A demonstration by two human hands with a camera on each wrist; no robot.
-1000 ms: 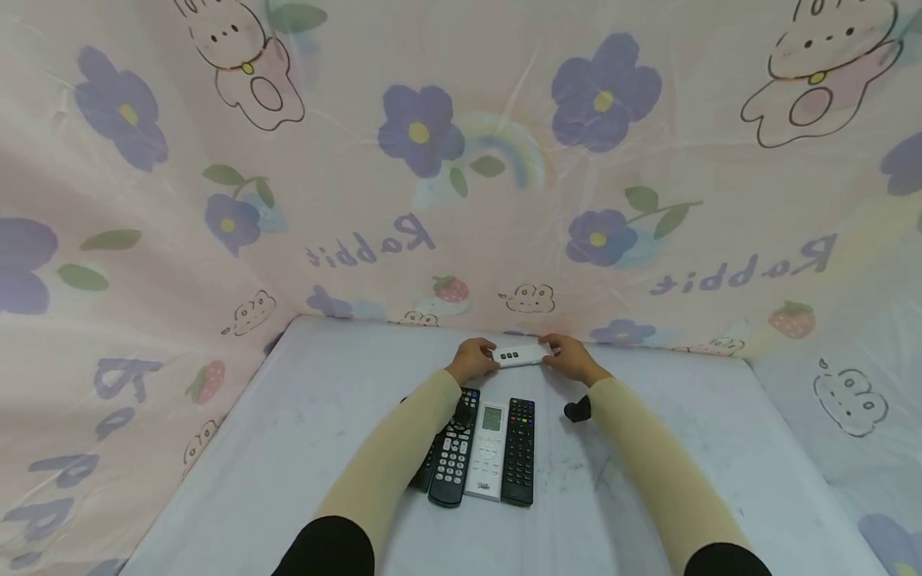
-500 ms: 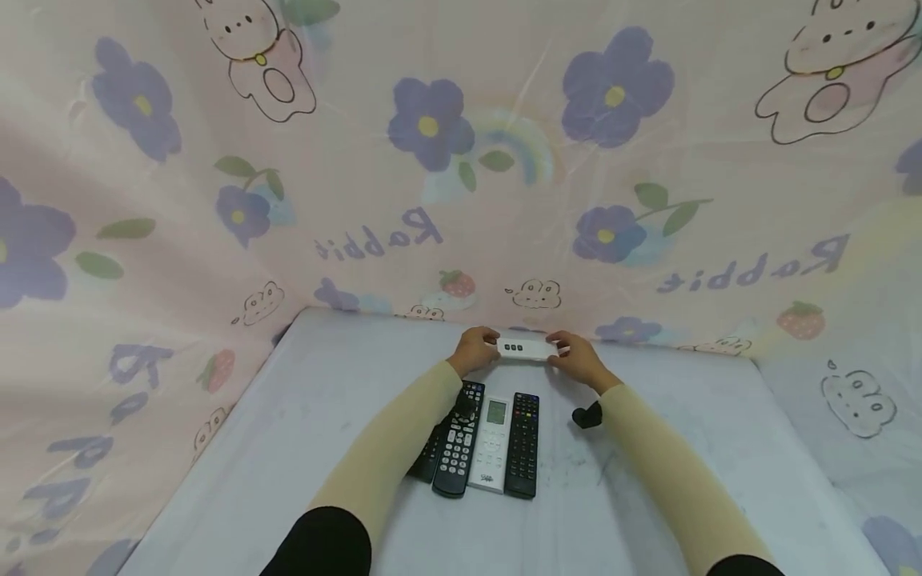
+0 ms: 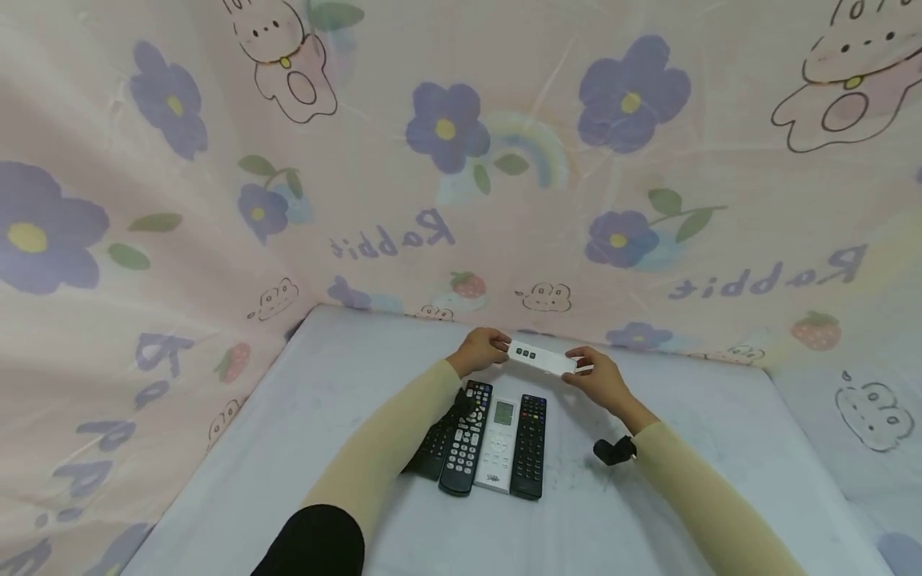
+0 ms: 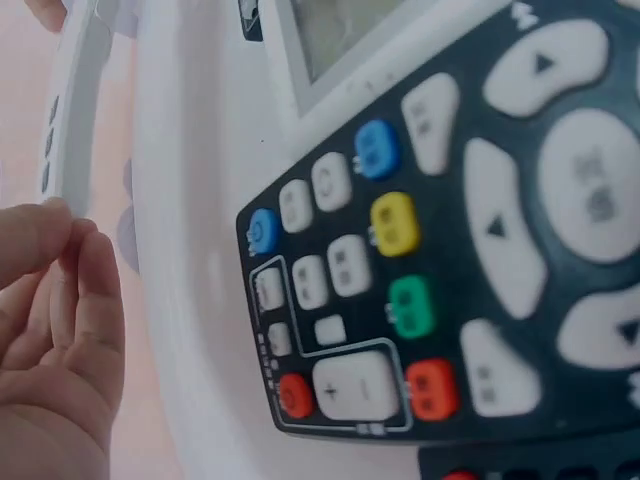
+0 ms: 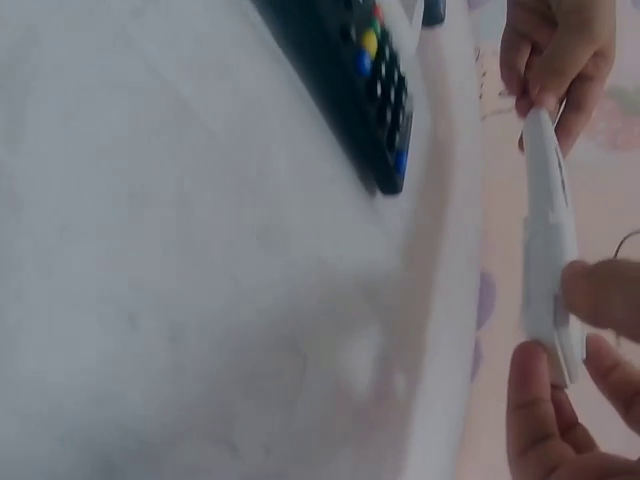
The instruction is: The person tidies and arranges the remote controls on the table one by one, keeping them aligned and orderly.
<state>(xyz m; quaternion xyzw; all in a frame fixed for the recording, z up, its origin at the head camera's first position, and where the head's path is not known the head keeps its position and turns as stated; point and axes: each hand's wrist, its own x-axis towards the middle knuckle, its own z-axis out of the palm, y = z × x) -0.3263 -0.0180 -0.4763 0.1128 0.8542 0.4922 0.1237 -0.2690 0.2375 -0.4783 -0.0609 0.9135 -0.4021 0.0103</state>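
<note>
A slim white remote control (image 3: 543, 358) with three dark buttons near its left end is held over the far part of the table, slanting down to the right. My left hand (image 3: 481, 352) pinches its left end between thumb and fingers; the left wrist view shows this grip on the white remote (image 4: 75, 110) edge-on. At the other end, my right hand (image 3: 605, 382) grips it, thumb on one face and fingers on the other side. In the right wrist view a step shows along the side of the white remote (image 5: 545, 250).
Closer to me lie a black remote with large keys (image 3: 464, 448), a white remote with a display (image 3: 497, 456) and a black remote (image 3: 529, 448) on the white tabletop (image 3: 302, 448). Another black remote (image 3: 432, 452) is partly under my left sleeve. A patterned curtain (image 3: 519, 184) stands behind.
My right hand has moved right and toward me, so the white remote now slants down to the right. My left hand keeps its pinch. The head view has shifted slightly.
</note>
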